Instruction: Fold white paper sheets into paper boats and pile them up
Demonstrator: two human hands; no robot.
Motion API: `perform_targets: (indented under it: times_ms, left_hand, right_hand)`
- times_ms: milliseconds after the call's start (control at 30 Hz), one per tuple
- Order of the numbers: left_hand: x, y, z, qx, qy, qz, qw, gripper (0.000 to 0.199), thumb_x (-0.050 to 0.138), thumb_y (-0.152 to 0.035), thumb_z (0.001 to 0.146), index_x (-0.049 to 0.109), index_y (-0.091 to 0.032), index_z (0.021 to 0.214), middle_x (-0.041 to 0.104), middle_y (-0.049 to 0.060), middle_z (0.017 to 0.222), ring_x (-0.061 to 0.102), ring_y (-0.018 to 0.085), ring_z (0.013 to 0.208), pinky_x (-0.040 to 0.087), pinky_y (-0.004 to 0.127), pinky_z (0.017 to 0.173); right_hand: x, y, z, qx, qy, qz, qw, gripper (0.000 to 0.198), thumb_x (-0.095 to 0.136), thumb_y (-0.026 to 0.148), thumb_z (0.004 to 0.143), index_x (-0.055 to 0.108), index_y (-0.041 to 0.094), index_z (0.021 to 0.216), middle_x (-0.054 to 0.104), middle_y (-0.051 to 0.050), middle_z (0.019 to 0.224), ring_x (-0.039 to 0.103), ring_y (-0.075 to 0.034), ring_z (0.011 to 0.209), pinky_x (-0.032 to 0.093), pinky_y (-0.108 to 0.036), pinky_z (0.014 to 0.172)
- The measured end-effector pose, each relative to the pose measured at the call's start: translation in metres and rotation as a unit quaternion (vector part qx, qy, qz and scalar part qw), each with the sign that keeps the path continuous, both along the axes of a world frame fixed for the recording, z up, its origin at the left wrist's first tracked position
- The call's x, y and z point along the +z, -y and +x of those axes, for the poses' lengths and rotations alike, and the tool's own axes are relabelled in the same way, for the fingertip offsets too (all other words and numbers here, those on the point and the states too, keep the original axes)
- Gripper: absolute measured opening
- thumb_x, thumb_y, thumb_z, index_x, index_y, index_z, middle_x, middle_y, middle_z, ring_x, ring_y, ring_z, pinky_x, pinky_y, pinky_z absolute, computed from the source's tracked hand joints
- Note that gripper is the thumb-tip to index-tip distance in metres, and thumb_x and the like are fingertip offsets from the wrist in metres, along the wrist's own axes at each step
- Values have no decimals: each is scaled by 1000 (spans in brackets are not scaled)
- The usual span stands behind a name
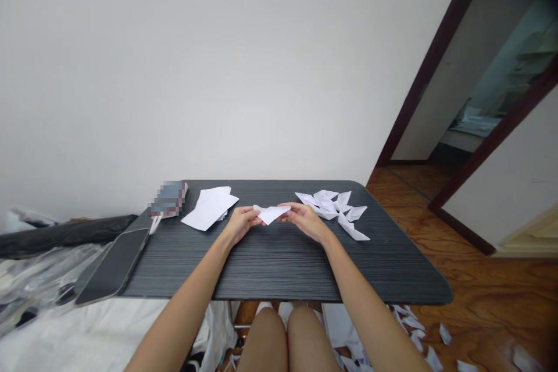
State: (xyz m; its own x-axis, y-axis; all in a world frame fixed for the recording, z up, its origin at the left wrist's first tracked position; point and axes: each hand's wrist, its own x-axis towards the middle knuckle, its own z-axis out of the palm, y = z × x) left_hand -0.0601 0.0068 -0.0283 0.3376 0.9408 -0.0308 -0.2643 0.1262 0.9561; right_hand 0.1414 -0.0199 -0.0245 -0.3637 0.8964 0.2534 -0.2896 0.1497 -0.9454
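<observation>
Head view: paper held between both hands above the table.
The folded paper [271, 213] lay left-to-right, left hand [239, 223] pinching its left end, right hand [304, 219] its right, equally near, over the table [279, 267]; sheets [209, 208] left, folded pieces [335, 209] right.

My two arms are bare from the elbow down to the wrist; no sleeve shows on them in this view. My left hand [239, 222] and my right hand [305, 220] wear no glove, and I see no ring, no watch and no bracelet on them. The fingers [251, 213] are slim, and the nails are too small to tell. Lower in the view, my two knees [285, 340] are bare as well, with no cloth over them.
</observation>
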Motion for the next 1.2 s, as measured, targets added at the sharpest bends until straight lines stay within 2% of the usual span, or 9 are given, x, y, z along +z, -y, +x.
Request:
perform_targets:
  times_ms: [133, 267, 467, 600, 733, 833, 900, 1033, 1200]
  left_hand:
    - [-1, 1, 0, -9, -5, 12, 1000, 12, 60, -14, 66, 62, -5, 74, 64, 8, 63, 60, 12, 53, 48, 19, 52]
    - [-1, 3, 1, -32, -18, 43, 998, 17, 60, -18, 67, 61, -5, 77, 64, 8, 63, 61, 14, 54, 49, 20, 53]
    - [2, 10, 4, -43, -34, 113, 992, 23, 58, -25, 70, 56, -8, 85, 63, 6, 61, 61, 16, 52, 48, 23, 50]
    - [3, 10, 4, -18, -49, 138, 989, 26, 59, -29, 69, 56, -8, 83, 63, 6, 59, 61, 16, 52, 48, 24, 51]
    - [3, 10, 4, 10, -54, 119, 991, 35, 62, -33, 66, 59, -5, 87, 65, 9, 66, 63, 18, 58, 50, 29, 59]
    - [5, 13, 6, 13, -21, 113, 993, 38, 63, -31, 65, 58, -5, 93, 65, 11, 78, 63, 21, 72, 48, 32, 72]
    - [6, 14, 7, 13, -13, 117, 993, 38, 63, -30, 65, 58, -6, 94, 65, 11, 81, 62, 21, 76, 47, 33, 76]
    - [6, 13, 8, 55, -53, 128, 989, 37, 61, -34, 66, 59, -5, 89, 64, 9, 69, 62, 17, 60, 49, 28, 60]
    - [5, 11, 9, 97, -74, 163, 979, 38, 58, -36, 67, 57, -6, 90, 60, 4, 61, 58, 13, 49, 44, 22, 42]
  right_hand:
    - [4, 4, 1, 12, -17, -37, 999, 27, 57, 29, 71, 61, 14, 92, 64, -6, 75, 59, -12, 68, 45, -28, 71]
    - [3, 3, 3, 15, 18, -58, 998, 29, 58, 28, 70, 60, 10, 93, 64, -6, 60, 60, -12, 56, 44, -22, 55]
    - [0, 0, 5, 10, 41, -107, 993, 22, 59, 22, 68, 62, 9, 86, 62, -4, 53, 53, -7, 36, 31, -14, 32]
    - [-2, -2, 5, 1, -6, -161, 987, 18, 60, 18, 68, 63, 8, 83, 63, -4, 55, 55, -6, 42, 36, -11, 35]
    - [-4, -4, 6, -30, -100, -203, 973, 12, 58, 17, 71, 64, 10, 78, 66, -6, 69, 61, -7, 61, 47, -12, 52]
    - [-3, -5, 5, -45, -144, -187, 971, 10, 58, 15, 70, 64, 12, 78, 66, -6, 84, 61, -11, 78, 49, -15, 61]
    - [-3, -4, 4, -52, -135, -172, 974, 13, 60, 16, 68, 63, 13, 81, 66, -7, 86, 61, -12, 79, 48, -16, 56]
    - [-3, -3, -3, -102, -81, -142, 981, 15, 61, 26, 67, 62, 11, 70, 66, -8, 69, 61, -12, 58, 38, -16, 39]
    - [-4, -2, -11, -124, -54, -107, 985, 23, 61, 33, 65, 59, 10, 63, 64, -8, 63, 59, -12, 50, 33, -18, 38]
